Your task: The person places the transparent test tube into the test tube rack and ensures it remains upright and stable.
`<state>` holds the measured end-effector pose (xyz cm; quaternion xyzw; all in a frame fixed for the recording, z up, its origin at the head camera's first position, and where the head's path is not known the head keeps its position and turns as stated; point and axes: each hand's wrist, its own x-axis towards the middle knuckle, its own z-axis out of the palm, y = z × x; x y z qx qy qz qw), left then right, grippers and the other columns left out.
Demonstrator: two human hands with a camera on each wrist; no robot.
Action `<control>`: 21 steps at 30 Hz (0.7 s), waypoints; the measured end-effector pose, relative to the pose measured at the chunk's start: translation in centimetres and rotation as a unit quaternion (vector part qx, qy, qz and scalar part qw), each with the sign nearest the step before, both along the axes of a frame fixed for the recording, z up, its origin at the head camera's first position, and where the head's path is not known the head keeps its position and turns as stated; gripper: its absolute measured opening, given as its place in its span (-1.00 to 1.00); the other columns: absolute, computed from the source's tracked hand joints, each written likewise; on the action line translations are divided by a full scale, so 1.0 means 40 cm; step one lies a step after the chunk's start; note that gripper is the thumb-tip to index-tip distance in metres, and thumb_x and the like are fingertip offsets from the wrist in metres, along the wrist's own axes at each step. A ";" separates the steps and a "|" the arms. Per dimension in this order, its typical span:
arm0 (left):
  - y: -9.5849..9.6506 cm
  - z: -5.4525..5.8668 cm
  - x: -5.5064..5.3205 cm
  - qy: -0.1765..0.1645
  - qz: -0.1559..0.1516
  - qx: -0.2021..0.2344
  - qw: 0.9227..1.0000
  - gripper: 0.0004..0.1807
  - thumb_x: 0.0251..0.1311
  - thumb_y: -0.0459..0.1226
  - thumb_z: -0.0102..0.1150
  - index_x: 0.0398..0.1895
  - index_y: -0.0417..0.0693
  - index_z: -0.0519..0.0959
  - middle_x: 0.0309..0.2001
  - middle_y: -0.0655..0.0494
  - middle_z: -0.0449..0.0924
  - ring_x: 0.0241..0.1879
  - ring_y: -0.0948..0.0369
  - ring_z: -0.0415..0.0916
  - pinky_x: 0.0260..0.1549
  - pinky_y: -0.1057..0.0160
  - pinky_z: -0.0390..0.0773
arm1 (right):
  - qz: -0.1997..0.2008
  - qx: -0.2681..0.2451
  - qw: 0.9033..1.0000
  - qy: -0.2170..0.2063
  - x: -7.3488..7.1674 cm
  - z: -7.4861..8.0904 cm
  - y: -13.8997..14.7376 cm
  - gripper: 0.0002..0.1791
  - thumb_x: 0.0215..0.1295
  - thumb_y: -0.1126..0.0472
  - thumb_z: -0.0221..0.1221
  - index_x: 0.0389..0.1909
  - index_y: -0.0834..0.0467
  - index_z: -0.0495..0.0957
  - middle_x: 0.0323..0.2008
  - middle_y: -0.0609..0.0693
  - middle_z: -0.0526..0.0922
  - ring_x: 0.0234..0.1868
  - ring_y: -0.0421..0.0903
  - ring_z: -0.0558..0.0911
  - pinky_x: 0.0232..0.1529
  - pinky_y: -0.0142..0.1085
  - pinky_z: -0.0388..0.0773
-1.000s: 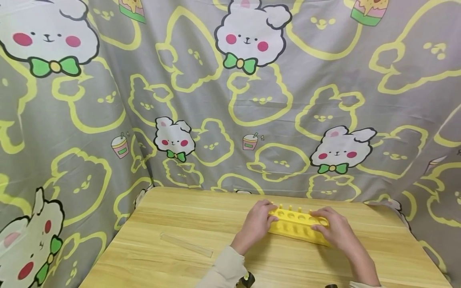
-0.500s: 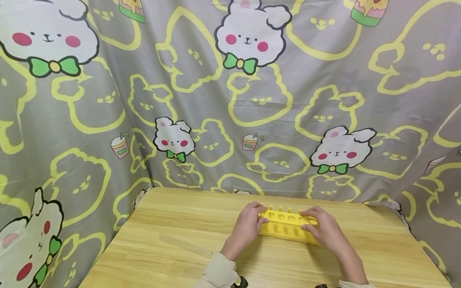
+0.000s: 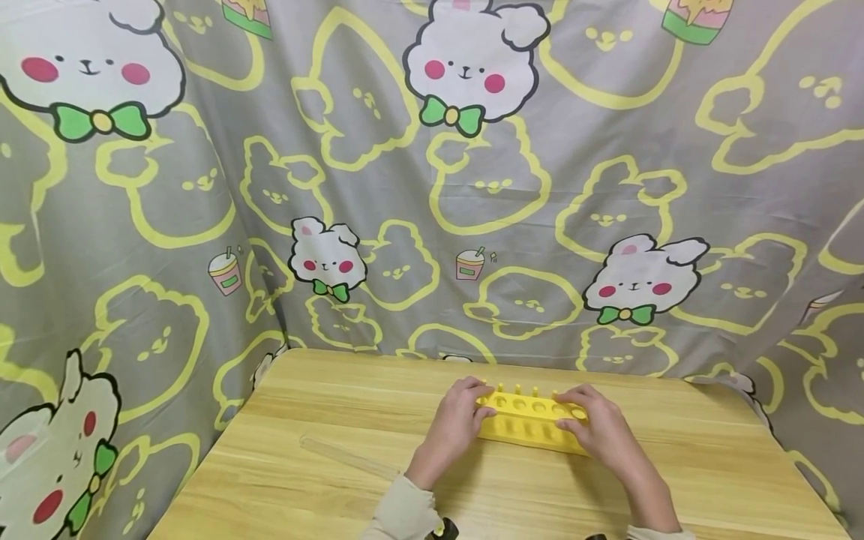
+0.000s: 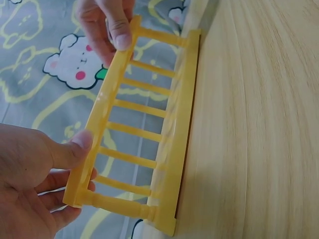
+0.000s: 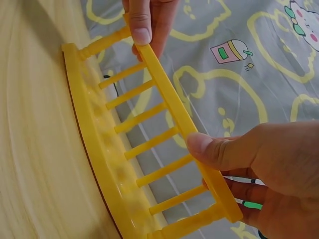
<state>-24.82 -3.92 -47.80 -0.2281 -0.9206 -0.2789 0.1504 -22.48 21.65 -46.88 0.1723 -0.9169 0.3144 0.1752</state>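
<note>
Between my two hands is a yellow plastic test tube rack (image 3: 529,430), upright, with a row of round holes in its top plate and a row of pegs along the back. My left hand (image 3: 454,421) grips the left end of the top plate, thumb on the near edge and fingers behind. My right hand (image 3: 602,429) holds the other end likewise. In the left wrist view the rack's base (image 4: 182,134) lies along the wooden tabletop, with thin posts joining it to the top plate. A clear tube-like piece (image 3: 347,456) lies left of my left hand, its near end against the sleeve.
The wooden table (image 3: 270,420) runs back to a grey cloth (image 3: 398,195) printed with rabbits, which hangs behind it and on both sides. Dark wrist-camera parts (image 3: 445,529) show by the left cuff.
Both hands have moved the rack to the left along the table, keeping the same grip on its ends. The clear piece has stayed put, and the left sleeve now reaches its near end.
</note>
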 end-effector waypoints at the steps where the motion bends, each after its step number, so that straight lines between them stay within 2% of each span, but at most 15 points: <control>1: -0.001 0.000 -0.001 0.001 0.001 -0.001 1.000 -0.62 0.25 -0.22 0.41 0.10 -0.17 0.70 0.06 0.04 0.62 0.03 0.10 0.58 -0.04 0.32 0.65 | 0.000 -0.001 1.000 0.003 0.000 -0.001 -0.001 -0.61 0.03 0.39 0.52 -0.06 0.26 0.73 -0.12 0.05 0.66 -0.06 0.18 0.68 0.00 0.15 0.64; 8: -0.010 -0.004 -0.001 0.001 0.004 0.001 1.000 -0.61 0.23 -0.23 0.42 0.10 -0.18 0.70 0.06 0.03 0.62 0.01 0.10 0.58 -0.07 0.33 0.66 | 0.002 -0.008 1.000 0.014 -0.001 -0.004 -0.013 -0.60 0.03 0.39 0.52 -0.05 0.26 0.72 -0.13 0.05 0.66 -0.08 0.16 0.68 -0.01 0.13 0.65; 21: -0.041 -0.015 0.007 0.009 0.001 0.016 1.000 -0.62 0.26 -0.27 0.40 0.11 -0.22 0.69 0.06 0.03 0.62 0.09 0.08 0.56 0.05 0.23 0.64 | 0.000 -0.014 1.000 0.016 0.004 -0.016 -0.042 -0.58 0.06 0.36 0.51 0.00 0.23 0.72 -0.10 0.02 0.65 -0.03 0.12 0.68 0.00 0.07 0.66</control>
